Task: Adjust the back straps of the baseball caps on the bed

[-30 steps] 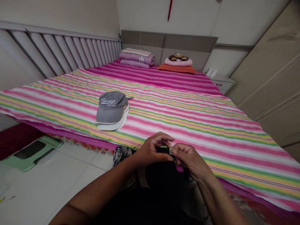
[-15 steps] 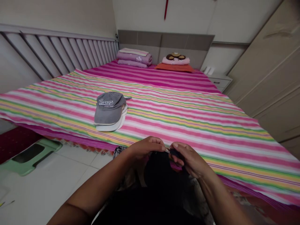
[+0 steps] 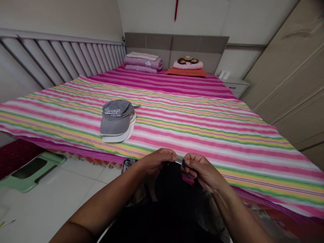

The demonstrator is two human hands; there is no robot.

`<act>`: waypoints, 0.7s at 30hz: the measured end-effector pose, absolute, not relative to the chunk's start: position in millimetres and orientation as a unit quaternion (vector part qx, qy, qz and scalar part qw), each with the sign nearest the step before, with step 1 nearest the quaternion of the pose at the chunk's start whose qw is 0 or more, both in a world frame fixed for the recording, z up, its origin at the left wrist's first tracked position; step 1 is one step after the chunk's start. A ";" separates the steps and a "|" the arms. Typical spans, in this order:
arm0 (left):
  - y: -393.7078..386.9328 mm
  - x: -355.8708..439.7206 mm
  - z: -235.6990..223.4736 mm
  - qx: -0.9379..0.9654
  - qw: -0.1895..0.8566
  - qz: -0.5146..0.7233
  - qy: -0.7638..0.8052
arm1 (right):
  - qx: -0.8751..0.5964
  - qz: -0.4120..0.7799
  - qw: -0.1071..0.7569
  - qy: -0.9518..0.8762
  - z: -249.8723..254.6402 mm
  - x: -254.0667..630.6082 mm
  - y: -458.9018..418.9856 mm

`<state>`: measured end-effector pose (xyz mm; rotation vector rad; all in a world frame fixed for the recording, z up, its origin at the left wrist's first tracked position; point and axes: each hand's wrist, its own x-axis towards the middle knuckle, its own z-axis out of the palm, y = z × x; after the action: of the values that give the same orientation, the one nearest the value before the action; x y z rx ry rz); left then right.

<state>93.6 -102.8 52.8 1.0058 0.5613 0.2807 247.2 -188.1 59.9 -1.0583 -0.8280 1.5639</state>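
Low in the middle, a black cap (image 3: 168, 180) hangs below my hands, its rounded body blending into my dark clothing. My left hand (image 3: 159, 159) pinches one end of its shiny metal buckle (image 3: 179, 160) between thumb and fingers. On the other side, my right hand (image 3: 201, 168) grips the black strap (image 3: 186, 164) right beside the buckle. Both hands are closed, just in front of the bed's near edge. To the left on the bed lies a grey cap (image 3: 116, 118) with white lettering, stacked on white caps (image 3: 118, 137).
A striped sheet (image 3: 202, 125) covers the bed. Folded purple bedding (image 3: 144, 63) and a pink and orange pile (image 3: 187, 71) sit by the headboard (image 3: 187, 44). A green stool (image 3: 32, 175) stands on the floor at left; a nightstand (image 3: 236, 86) is at right.
More of the metal buckle now shows between my hands. My right thumb has shifted onto the strap beside it. The view has moved slightly; the caps on the bed stay put.
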 end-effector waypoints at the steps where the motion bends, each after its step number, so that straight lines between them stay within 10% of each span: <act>1: -102.8 93.5 53.9 0.479 0.825 0.132 0.268 | -0.442 0.649 0.516 -0.343 59.5 248.0 -188.3; 21: -111.7 89.2 47.2 0.461 0.830 0.184 0.255 | -0.532 0.523 0.480 -0.461 62.4 247.1 -197.4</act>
<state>89.2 -111.7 47.2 0.9779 0.5413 0.3894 247.1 -197.4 62.4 -1.2985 -1.1257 1.2774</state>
